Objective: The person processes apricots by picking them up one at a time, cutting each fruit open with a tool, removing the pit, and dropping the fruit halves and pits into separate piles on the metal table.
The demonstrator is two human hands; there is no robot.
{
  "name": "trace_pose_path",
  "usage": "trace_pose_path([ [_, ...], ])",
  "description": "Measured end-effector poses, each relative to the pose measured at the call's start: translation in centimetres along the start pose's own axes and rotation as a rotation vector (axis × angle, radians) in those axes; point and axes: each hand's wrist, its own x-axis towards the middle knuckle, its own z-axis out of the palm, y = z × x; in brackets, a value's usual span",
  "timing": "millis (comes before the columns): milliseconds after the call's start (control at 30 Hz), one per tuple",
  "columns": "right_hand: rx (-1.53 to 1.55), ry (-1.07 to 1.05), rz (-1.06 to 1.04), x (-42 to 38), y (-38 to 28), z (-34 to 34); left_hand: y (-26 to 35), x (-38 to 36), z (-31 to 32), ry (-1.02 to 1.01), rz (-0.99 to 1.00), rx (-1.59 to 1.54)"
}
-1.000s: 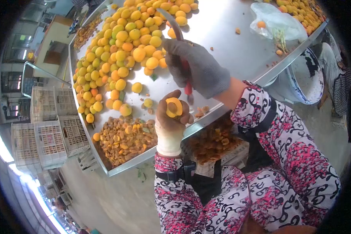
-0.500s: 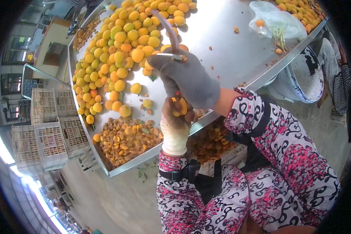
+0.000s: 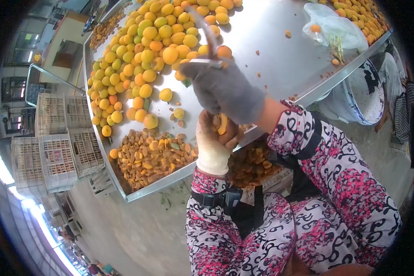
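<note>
My left hand (image 3: 212, 146), in a white glove with brown-stained fingers, is closed around a cut orange apricot (image 3: 222, 124) near the table's front edge. Just above it, my right hand (image 3: 232, 90), in a grey glove, is wrapped around a slim curved tool (image 3: 209, 39) with a shiny metal strip by the fist. The tool's working end is hidden, so its exact kind cannot be told. Both hands meet at the fruit. A large heap of whole apricots (image 3: 145, 56) lies beyond them, and a pile of brown pits with orange bits (image 3: 147, 158) is at the left.
The metal table (image 3: 280, 60) has a raised rim. Below its front edge is a crate of dark orange apricot pieces (image 3: 257, 168). A clear plastic bag (image 3: 342, 32) and more apricots lie at far right, near a white bucket (image 3: 365, 94). Plastic crates (image 3: 57, 158) stand at left.
The view has shifted slightly, so the table appears moved a little right. My hands remain together at the fruit; the apricot piece has turned, showing a narrower edge.
</note>
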Motion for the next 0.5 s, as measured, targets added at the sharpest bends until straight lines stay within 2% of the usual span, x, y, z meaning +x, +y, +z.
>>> trace_pose_path([
  [67, -0.335, 0.056, -0.264, 0.7, 2.3, 0.9, 0.1, -0.1, 0.6, 0.053, 0.047, 0.063],
  [100, -0.334, 0.059, -0.262, 0.8, 3.0, 1.0, 0.1, 0.0, 0.9, 0.104, 0.095, 0.125],
  [133, -0.384, 0.068, -0.397, 0.8, 3.4, 1.1, 0.1, 0.0, 1.1, 0.154, 0.144, 0.188],
  [167, -0.434, 0.078, -0.534, 0.8, 3.5, 1.1, 0.1, -0.1, 1.0, 0.123, 0.13, 0.117],
  [200, -0.436, 0.08, -0.536, 0.8, 3.0, 0.9, 0.2, 0.5, -0.3, 0.12, 0.129, 0.118],
  [267, -0.274, 0.085, -0.197, 0.8, 1.3, 0.1, 0.4, 1.6, -2.8, -0.516, 0.09, -0.107],
  [300, -0.155, 0.114, -0.091, 0.8, 0.5, -0.2, 0.2, 1.6, -2.7, -0.516, 0.088, -0.105],
  [333, -0.155, 0.115, -0.091, 0.9, 0.4, -0.7, -0.1, 1.5, -2.6, -0.261, 0.215, 0.244],
  [367, 0.076, 0.112, 0.035, 1.1, 0.4, -1.2, 0.0, 1.1, -1.6, 0.004, 0.336, 0.587],
  [400, 0.308, 0.108, 0.161, 1.4, 0.5, -1.7, 0.2, 0.9, -0.8, 0.003, 0.334, 0.587],
  [467, 0.376, 0.134, 0.148, 2.2, 0.9, -2.1, 0.7, 0.6, 0.4, -0.351, -0.038, -0.103],
  [500, 0.407, 0.133, 0.155, 2.4, 1.0, -2.2, 0.7, 0.7, 0.4, -0.35, -0.039, -0.103],
])
